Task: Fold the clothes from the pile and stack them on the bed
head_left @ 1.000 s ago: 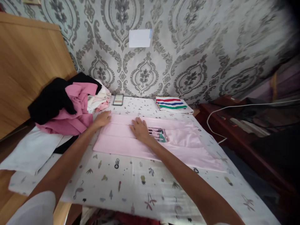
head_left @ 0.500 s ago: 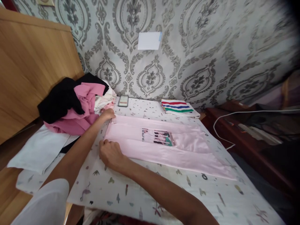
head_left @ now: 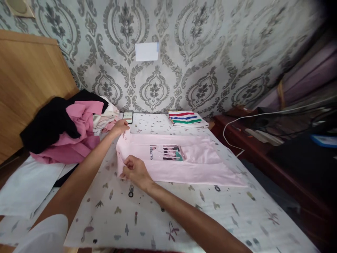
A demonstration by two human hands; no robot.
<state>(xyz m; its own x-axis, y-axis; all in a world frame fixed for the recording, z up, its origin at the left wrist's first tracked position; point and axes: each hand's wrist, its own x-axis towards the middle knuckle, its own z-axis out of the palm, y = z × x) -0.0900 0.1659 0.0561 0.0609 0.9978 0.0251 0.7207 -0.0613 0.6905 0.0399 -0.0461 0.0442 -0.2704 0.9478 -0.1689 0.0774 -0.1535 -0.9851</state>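
A pale pink T-shirt (head_left: pixel 184 165) with a printed picture lies partly folded lengthwise on the patterned white sheet (head_left: pixel 163 211). My left hand (head_left: pixel 119 127) pinches the shirt's far left corner. The near left corner is pinched in my right hand (head_left: pixel 135 171). Both corners are raised a little off the sheet, so the shirt's left end curls up between my hands.
A heap of black, pink and cream clothes (head_left: pixel 68 128) lies at the left. Behind my left hand, near the wall, is a phone (head_left: pixel 127 116). A folded striped cloth (head_left: pixel 187 118) rests at the back. A dark wooden bench with a white cable (head_left: pixel 237 137) runs along the right.
My right hand left the middle of the shirt, went to its near left corner and closed on it. Both hands have since lifted the shirt's left end off the sheet.
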